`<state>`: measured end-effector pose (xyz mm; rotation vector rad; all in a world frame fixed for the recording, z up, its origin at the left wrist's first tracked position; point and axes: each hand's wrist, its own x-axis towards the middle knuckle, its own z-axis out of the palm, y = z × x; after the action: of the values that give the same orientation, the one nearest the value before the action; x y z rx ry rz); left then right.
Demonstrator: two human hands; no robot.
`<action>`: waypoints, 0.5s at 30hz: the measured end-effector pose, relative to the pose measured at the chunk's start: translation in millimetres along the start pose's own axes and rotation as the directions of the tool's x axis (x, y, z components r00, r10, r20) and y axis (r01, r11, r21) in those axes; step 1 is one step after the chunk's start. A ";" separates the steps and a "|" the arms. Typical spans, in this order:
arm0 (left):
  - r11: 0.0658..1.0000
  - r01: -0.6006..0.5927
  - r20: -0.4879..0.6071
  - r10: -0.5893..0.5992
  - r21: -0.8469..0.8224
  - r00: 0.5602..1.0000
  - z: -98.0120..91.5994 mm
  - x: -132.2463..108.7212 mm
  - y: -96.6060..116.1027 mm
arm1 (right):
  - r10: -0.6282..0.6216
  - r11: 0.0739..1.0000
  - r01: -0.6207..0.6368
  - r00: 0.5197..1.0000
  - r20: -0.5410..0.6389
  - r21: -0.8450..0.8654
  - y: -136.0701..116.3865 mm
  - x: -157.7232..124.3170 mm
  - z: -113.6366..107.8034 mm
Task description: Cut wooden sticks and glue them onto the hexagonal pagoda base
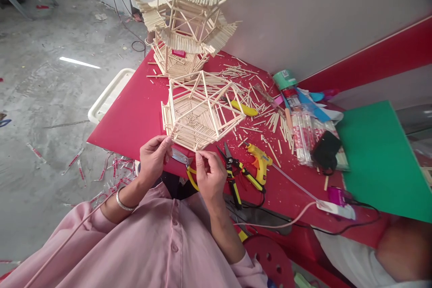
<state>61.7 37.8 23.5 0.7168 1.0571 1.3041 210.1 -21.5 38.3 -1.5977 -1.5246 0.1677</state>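
A six-sided frame of thin wooden sticks [211, 107], with a patterned stick floor, stands low on the red table in front of me. My left hand [153, 158] is closed, thumb and finger pinched at its near left corner. Also closed, my right hand [211, 174] pinches at the near front corner. Whatever lies right between the fingertips is too small to make out. Below the frame, between my hands, lies a metal-bladed cutting tool [181, 156] with a yellow handle. Black-and-yellow cutters [232, 173] and a yellow glue gun [259, 162] rest to the right.
A tall tiered stick pagoda [189, 31] stands behind the frame. Loose sticks [275, 126], a yellow-handled knife [245, 108] and bagged sticks [302, 135] cover the table's right side. Cords lead to a white power strip [335, 210]. Another person's arm [405, 252] is at lower right.
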 end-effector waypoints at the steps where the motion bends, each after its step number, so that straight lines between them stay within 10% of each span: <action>1: 1.000 -0.001 0.004 0.001 -0.005 1.000 -0.1 -0.1 0.4 | -0.002 1.000 0.002 1.000 -0.001 0.003 -0.5 0.4 -0.1; 15: 1.000 0.016 -0.028 -0.017 -0.023 0.999 1.9 1.1 2.4 | 0.025 1.000 -0.025 1.000 0.017 0.017 2.7 -2.1 1.5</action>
<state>62.4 39.6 26.1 0.6733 1.0671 1.3133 210.7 -22.1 34.8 -1.6058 -1.5132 0.2083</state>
